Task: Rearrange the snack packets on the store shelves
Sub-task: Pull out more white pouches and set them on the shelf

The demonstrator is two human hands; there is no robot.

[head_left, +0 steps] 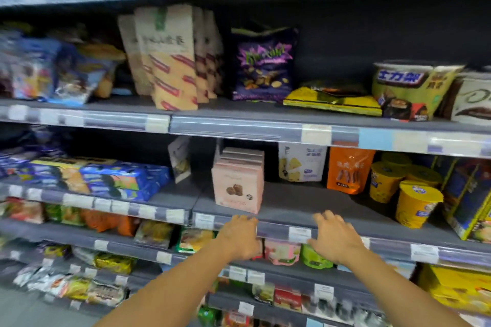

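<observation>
My left hand (239, 237) and my right hand (336, 237) are both raised in front of the grey middle shelf (297, 204), at its front edge, fingers spread and holding nothing. Just above and behind my left hand stands a row of pink snack boxes (237, 183), upright, one behind the other. To their right stand a white packet (301, 163) and an orange packet (348, 170). Below my hands, pink and green packets (283, 251) sit on the lower shelf.
Yellow cups (414, 204) and blue boxes (467, 194) fill the shelf's right end; blue biscuit packs (117, 180) lie at its left. The shelf above holds tan bags (170, 58), a purple bag (263, 66), a flat yellow packet (332, 102) and a green bag (411, 87).
</observation>
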